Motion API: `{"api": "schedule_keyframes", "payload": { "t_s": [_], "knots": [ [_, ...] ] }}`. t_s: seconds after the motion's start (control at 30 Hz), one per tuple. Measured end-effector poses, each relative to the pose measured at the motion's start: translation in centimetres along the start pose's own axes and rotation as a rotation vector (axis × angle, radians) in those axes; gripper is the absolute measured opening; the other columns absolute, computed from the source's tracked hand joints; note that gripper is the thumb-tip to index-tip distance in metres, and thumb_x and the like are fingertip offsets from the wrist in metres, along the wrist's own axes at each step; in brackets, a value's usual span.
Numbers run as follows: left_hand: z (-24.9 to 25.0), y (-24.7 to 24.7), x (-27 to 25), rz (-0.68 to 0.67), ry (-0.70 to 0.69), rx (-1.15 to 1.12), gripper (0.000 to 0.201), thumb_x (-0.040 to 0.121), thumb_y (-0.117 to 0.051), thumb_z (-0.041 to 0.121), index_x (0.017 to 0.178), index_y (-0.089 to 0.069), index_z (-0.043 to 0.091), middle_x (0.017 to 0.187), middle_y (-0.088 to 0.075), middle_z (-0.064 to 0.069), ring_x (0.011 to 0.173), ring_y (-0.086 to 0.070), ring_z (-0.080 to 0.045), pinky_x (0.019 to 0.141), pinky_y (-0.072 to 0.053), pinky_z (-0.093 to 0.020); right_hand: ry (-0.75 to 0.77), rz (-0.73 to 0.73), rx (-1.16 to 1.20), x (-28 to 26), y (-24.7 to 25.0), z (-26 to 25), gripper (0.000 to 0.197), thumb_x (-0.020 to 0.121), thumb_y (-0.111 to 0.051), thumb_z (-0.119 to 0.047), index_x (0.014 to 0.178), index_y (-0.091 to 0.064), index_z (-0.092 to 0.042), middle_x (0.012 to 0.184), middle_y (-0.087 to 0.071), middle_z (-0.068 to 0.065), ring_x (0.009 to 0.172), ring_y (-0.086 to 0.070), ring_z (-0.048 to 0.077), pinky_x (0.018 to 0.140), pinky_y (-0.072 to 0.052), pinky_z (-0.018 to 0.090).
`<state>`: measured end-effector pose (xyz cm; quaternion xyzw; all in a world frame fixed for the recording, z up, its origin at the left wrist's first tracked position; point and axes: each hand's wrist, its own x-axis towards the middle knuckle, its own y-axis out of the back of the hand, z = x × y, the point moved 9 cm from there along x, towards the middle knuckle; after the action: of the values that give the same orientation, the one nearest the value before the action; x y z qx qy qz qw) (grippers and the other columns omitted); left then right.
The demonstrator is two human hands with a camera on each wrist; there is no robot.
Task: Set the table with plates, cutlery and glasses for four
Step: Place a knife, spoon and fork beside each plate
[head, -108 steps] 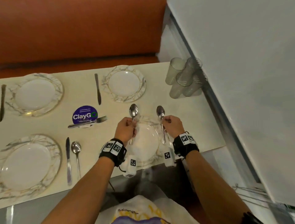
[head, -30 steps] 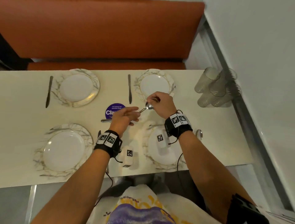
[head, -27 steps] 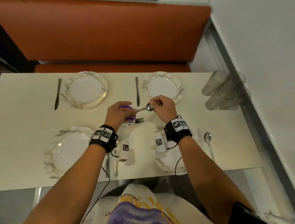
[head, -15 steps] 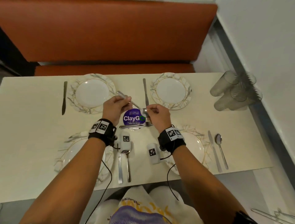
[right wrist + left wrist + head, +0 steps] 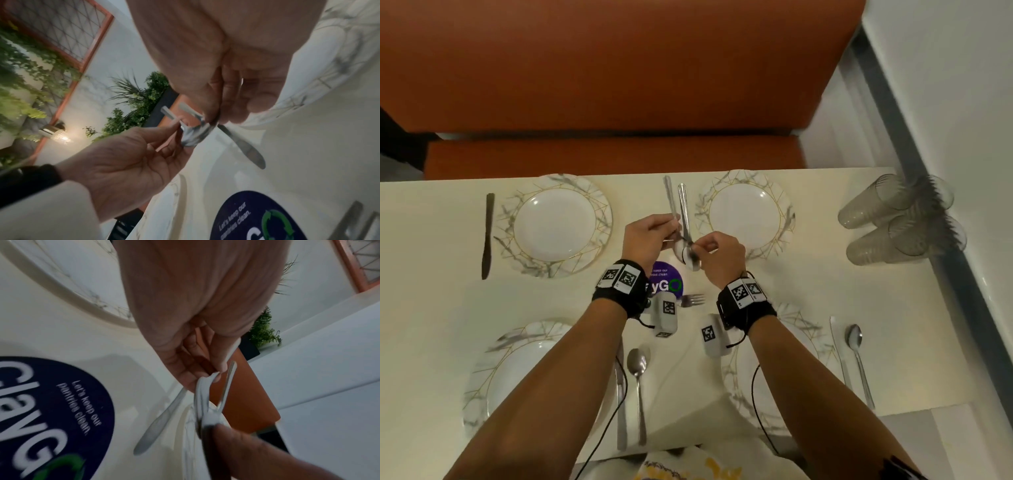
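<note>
Four marbled plates sit on the cream table (image 5: 431,301); the far pair are the far left plate (image 5: 553,226) and the far right plate (image 5: 746,214). Between these two my hands meet. My left hand (image 5: 671,228) pinches a spoon (image 5: 670,198) by its handle, which points away from me. My right hand (image 5: 700,246) pinches a second spoon (image 5: 690,258) near its bowl. Both spoons hang just above a table knife (image 5: 156,425) that lies left of the far right plate. The wrist views show the two spoons crossing between my fingertips (image 5: 207,116).
A fork (image 5: 691,299) lies by the purple round sticker (image 5: 666,284). Knife and spoon (image 5: 637,370) lie beside the near left plate, another spoon (image 5: 856,346) right of the near right plate. A knife (image 5: 487,236) lies left of the far left plate. Glasses (image 5: 900,219) are piled by the right wall.
My hands have drawn together beside the far knife, and each now pinches a spoon. A second ago they were passing a spoon near the sticker.
</note>
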<state>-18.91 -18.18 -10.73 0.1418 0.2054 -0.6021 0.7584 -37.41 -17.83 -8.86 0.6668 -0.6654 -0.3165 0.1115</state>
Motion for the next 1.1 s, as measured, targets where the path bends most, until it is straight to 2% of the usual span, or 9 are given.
{"api": "schedule_keyframes", "payload": {
  "t_s": [0.1, 0.2, 0.27, 0.33, 0.47, 0.63, 0.73, 0.87, 1.1],
  "knots": [
    [-0.4, 0.8, 3.8, 0.094, 0.021, 0.101, 0.014, 0.093, -0.072, 0.006, 0.105, -0.08, 0.008, 0.093, -0.078, -0.014, 0.078, -0.071, -0.02, 0.073, -0.062, -0.029, -0.045, -0.08, -0.096, 2.0, 0.2, 1.4, 0.012, 0.09, -0.068, -0.026, 0.087, -0.074, -0.016, 0.09, -0.074, -0.002, 0.086, -0.067, 0.017, 0.086, -0.05, 0.032],
    [-1.9, 1.8, 7.2, 0.159, 0.086, 0.262, 0.007, 0.087, -0.079, 0.013, 0.093, -0.082, 0.015, 0.086, -0.079, -0.01, 0.078, -0.074, -0.023, 0.082, -0.065, -0.042, -0.09, -0.051, -0.061, 3.4, 0.8, 3.6, 0.012, 0.089, -0.07, -0.029, 0.09, -0.073, -0.018, 0.089, -0.073, -0.006, 0.087, -0.067, 0.014, 0.088, -0.05, 0.031],
    [-2.4, 1.9, 8.6, 0.193, 0.116, 0.389, 0.015, 0.084, -0.079, 0.013, 0.075, -0.08, 0.025, 0.08, -0.079, -0.001, 0.082, -0.076, -0.022, 0.086, -0.063, -0.037, -0.089, -0.029, -0.049, 3.8, 1.2, 4.5, 0.011, 0.088, -0.072, -0.03, 0.09, -0.074, -0.019, 0.086, -0.073, -0.01, 0.082, -0.066, 0.008, 0.084, -0.049, 0.025],
    [-2.1, 1.6, 9.2, 0.218, 0.118, 0.526, 0.026, 0.086, -0.072, 0.008, 0.068, -0.077, 0.026, 0.074, -0.075, 0.007, 0.081, -0.074, -0.017, 0.081, -0.061, -0.026, -0.073, -0.011, -0.009, 4.1, 1.8, 4.9, 0.006, 0.087, -0.072, -0.027, 0.087, -0.073, -0.021, 0.083, -0.073, -0.011, 0.078, -0.066, 0.003, 0.079, -0.05, 0.022],
    [-1.5, 0.9, 10.0, 0.225, 0.102, 0.655, 0.018, 0.09, -0.069, 0.007, 0.084, -0.083, 0.015, 0.084, -0.077, 0.006, 0.079, -0.071, -0.012, 0.073, -0.057, -0.022, -0.054, 0.014, 0.086, 4.4, 2.4, 5.6, 0.006, 0.086, -0.074, -0.022, 0.083, -0.071, -0.025, 0.081, -0.073, -0.011, 0.077, -0.069, 0.006, 0.077, -0.056, 0.027],
    [-1.9, 0.9, 9.9, 0.281, 0.092, 0.707, 0.012, 0.091, -0.074, 0.012, 0.082, -0.081, 0.014, 0.083, -0.078, 0.001, 0.062, -0.062, -0.004, 0.049, -0.041, -0.012, -0.057, 0.022, 0.145, 4.6, 2.5, 5.9, 0.002, 0.086, -0.075, -0.019, 0.086, -0.073, -0.02, 0.083, -0.073, -0.008, 0.077, -0.07, 0.009, 0.077, -0.059, 0.031],
    [-2.1, 0.8, 9.6, 0.296, 0.084, 0.72, 0.008, 0.09, -0.076, 0.014, 0.084, -0.081, 0.012, 0.085, -0.078, -0.002, 0.068, -0.066, -0.012, 0.051, -0.041, -0.015, -0.062, 0.008, 0.165, 4.5, 2.3, 6.1, 0.002, 0.086, -0.074, -0.019, 0.087, -0.073, -0.019, 0.083, -0.074, -0.006, 0.078, -0.07, 0.013, 0.079, -0.06, 0.038],
    [-2.5, 0.9, 9.5, 0.295, 0.077, 0.725, 0.008, 0.091, -0.076, 0.016, 0.089, -0.082, 0.012, 0.087, -0.078, 0.001, 0.06, -0.056, -0.002, 0.048, -0.036, -0.01, -0.084, -0.001, 0.179, 4.1, 2.1, 6.5, 0.003, 0.086, -0.074, -0.02, 0.085, -0.072, -0.021, 0.083, -0.074, -0.006, 0.078, -0.071, 0.015, 0.079, -0.06, 0.045],
    [-2.3, 1.1, 8.8, 0.322, 0.063, 0.704, 0.006, 0.091, -0.076, 0.015, 0.087, -0.081, 0.013, 0.08, -0.071, 0.004, 0.057, -0.053, 0.001, 0.043, -0.032, -0.004, -0.074, -0.017, 0.173, 3.5, 1.9, 6.9, 0.005, 0.087, -0.073, -0.021, 0.086, -0.071, -0.025, 0.084, -0.074, -0.006, 0.08, -0.071, 0.016, 0.079, -0.061, 0.046]
  ]
}}
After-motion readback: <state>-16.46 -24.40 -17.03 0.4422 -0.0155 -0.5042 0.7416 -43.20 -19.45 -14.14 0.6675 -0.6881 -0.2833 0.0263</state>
